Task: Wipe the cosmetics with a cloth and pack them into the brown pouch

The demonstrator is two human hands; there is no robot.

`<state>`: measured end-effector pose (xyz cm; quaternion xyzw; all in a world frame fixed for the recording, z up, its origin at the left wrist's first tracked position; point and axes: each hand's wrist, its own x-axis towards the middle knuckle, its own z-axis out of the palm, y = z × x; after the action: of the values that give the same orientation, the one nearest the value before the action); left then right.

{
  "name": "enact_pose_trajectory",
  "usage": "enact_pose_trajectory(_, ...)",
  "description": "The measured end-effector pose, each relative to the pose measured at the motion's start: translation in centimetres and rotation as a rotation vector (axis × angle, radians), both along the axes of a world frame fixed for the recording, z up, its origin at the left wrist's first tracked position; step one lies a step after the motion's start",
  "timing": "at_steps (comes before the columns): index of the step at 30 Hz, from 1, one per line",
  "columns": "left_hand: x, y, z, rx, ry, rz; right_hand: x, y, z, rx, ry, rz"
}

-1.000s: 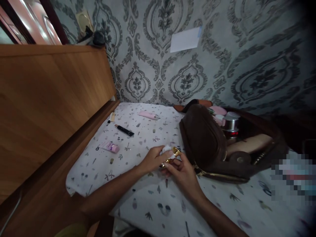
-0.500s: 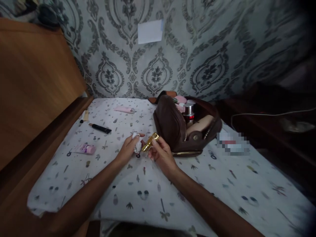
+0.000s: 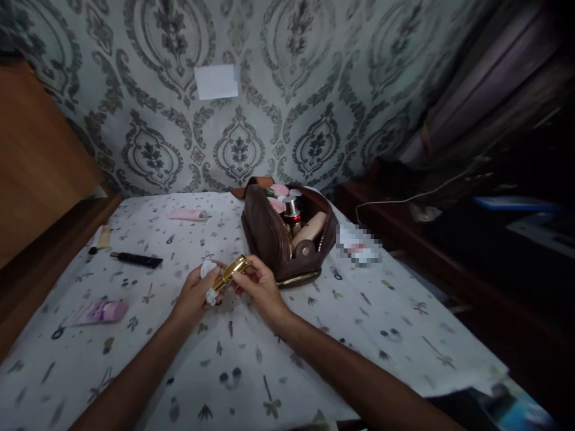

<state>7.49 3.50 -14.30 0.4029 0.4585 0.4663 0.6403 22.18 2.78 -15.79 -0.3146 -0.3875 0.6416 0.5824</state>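
Note:
My right hand (image 3: pixel 265 291) pinches a shiny gold lipstick tube (image 3: pixel 232 271) between thumb and fingers, tilted with its lower end toward the left. Closed around a crumpled white tissue (image 3: pixel 208 268), my left hand (image 3: pixel 190 297) meets that lower end, and the tissue lies against it. Just beyond my right hand stands a dark brown leather bag (image 3: pixel 264 224), unzipped at the top. Inside the bag are a silver-capped bottle (image 3: pixel 291 208), a beige item (image 3: pixel 313 227) and pink items (image 3: pixel 279 190).
On the patterned white cloth (image 3: pixel 251 383) lie a pink tube (image 3: pixel 186 214), a black tube (image 3: pixel 137 260), a small beige tube (image 3: pixel 103 237) and a pink-purple tube (image 3: pixel 108 311). A blurred-out packet (image 3: pixel 359 244) is right of the bag. Wooden furniture (image 3: pixel 40 161) borders the left.
The lipstick tube and the tissue have come together, where a gap lay between them before. The view has turned rightward, so everything sits farther left.

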Motion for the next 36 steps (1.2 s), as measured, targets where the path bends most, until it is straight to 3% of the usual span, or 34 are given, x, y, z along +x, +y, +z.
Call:
enact_pose_trajectory(11,0.4,0.0,1.0,-0.155,-0.064,0.082,0.1,-0.2,0.2,0.046,-0.049,0.067)
enact_pose_trajectory(15,0.7,-0.4,1.5,-0.179,0.029,0.101,0.8,-0.7,1.8,0.124,-0.076,0.047)
enact_pose_trajectory(20,1.4,-1.4,1.0,-0.087,0.210,-0.014,3.7,-1.8,5.4,0.192,-0.054,0.093)
enact_pose_trajectory(23,1.9,-1.7,0.0,0.028,0.319,0.026,5.7,-2.7,6.6,0.198,-0.026,0.159)
enact_pose_trajectory(29,2.1,-1.4,-1.2,0.361,0.561,-0.038,9.3,-5.1,6.2,0.134,-0.063,0.262)
enact_pose_trajectory(32,1.9,-1.2,-1.4,0.359,0.651,-0.025,11.6,-5.6,6.1,0.097,-0.100,0.221)
enact_pose_trajectory(36,2.0,-0.8,-1.2,0.310,0.667,-0.054,15.0,-4.7,6.2,0.053,-0.096,0.045)
